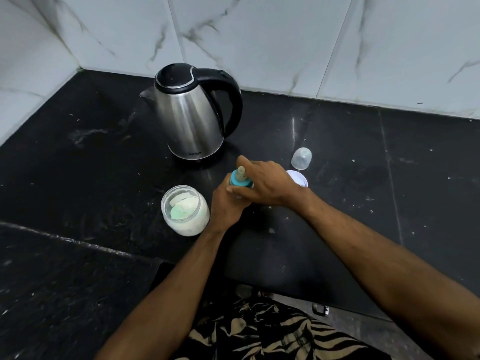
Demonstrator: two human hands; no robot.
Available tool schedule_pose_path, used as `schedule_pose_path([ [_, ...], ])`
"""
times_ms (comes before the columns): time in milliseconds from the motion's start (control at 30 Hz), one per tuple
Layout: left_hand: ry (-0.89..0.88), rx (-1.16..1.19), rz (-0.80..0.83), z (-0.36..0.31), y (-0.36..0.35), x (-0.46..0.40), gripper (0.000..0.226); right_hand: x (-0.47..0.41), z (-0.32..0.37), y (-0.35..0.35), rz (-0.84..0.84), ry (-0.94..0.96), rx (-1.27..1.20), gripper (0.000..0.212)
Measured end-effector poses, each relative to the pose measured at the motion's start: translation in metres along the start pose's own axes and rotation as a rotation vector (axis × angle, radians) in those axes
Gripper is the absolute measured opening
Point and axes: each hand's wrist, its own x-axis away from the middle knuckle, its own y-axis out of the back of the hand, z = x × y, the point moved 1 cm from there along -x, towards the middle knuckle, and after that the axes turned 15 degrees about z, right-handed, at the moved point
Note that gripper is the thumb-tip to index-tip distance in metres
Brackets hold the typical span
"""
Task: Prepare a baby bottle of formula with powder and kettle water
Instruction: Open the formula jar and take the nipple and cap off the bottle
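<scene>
At the near middle of the black counter [337,157] we hold the baby bottle [240,181] upright. Our left hand [224,206] wraps its body to steady it; our right hand [265,185] curls over the teal collar, likely twisting it. Body mostly hidden; only collar and pale teat show. Left: open powder jar [185,210]. Far: steel kettle [191,113]. Right: clear cap [301,158], white lid [298,179].

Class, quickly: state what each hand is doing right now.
Left hand: closed around the baby bottle.
Right hand: closed on the bottle's teal collar.
</scene>
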Motion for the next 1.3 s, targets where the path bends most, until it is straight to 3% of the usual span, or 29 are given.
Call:
schedule_pose_path([
  [133,-0.009,0.067,0.020,-0.001,0.002,0.002,0.077,-0.001,-0.003,0.007,0.021,0.066,0.010,0.047],
  [300,-0.005,0.122,0.065,-0.002,0.003,0.001,0.076,0.003,-0.003,0.015,0.051,0.100,0.036,0.048],
  [500,-0.016,0.021,-0.069,-0.010,-0.009,0.002,0.047,0.006,0.015,-0.016,-0.164,-0.247,-0.019,0.061],
  [633,0.053,-0.070,-0.150,-0.011,-0.012,0.003,0.036,-0.003,0.019,-0.017,-0.188,-0.338,-0.015,0.055],
  [900,0.037,-0.078,-0.027,-0.005,-0.005,-0.005,0.057,-0.011,0.001,-0.010,-0.097,-0.100,0.081,0.050],
  [1100,-0.029,0.074,0.124,0.000,0.004,-0.006,0.048,-0.016,-0.011,0.000,-0.058,0.110,0.135,0.052],
  [1300,-0.039,0.137,0.200,-0.001,0.006,-0.006,0.043,-0.010,-0.019,0.008,0.099,0.237,-0.013,0.044],
])
